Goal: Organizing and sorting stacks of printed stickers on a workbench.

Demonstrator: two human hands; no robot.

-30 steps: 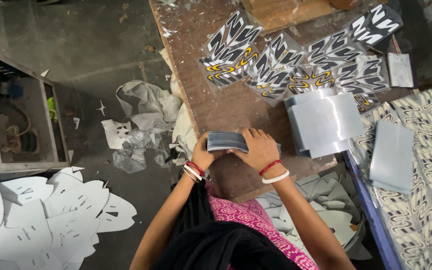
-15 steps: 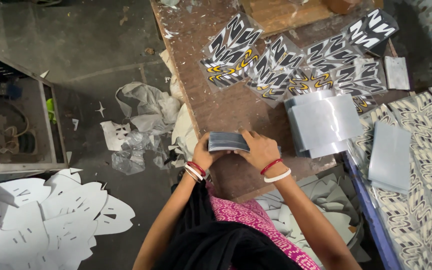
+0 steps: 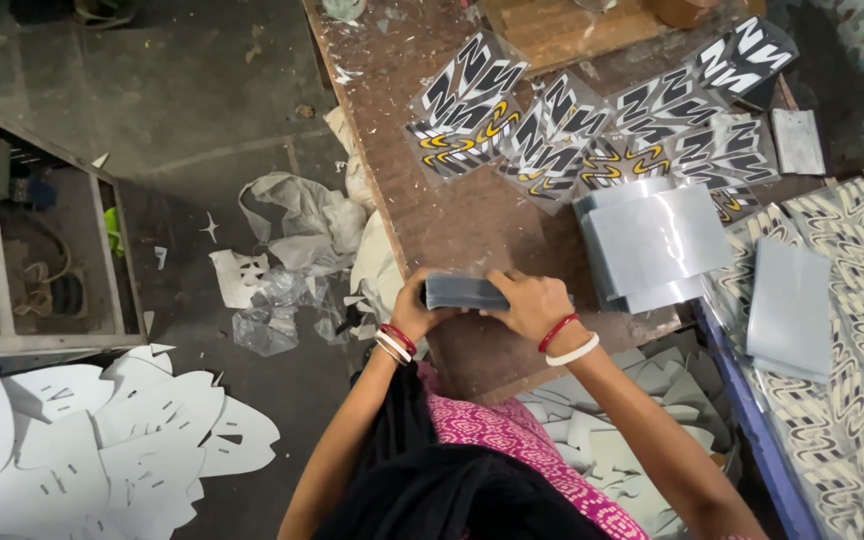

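Both hands grip 1 grey stack of sheets (image 3: pixel 465 292) at near edge of worktop (image 3: pixel 452 215): left hand (image 3: pixel 413 310) on its left end, right hand (image 3: pixel 530 305) over right end. Step looks like squaring stack; next needs even tapping.

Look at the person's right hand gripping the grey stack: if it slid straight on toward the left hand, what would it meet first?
Probably the left hand, holding the other end of the same grey stack that the right hand grips; nothing else shows between them.
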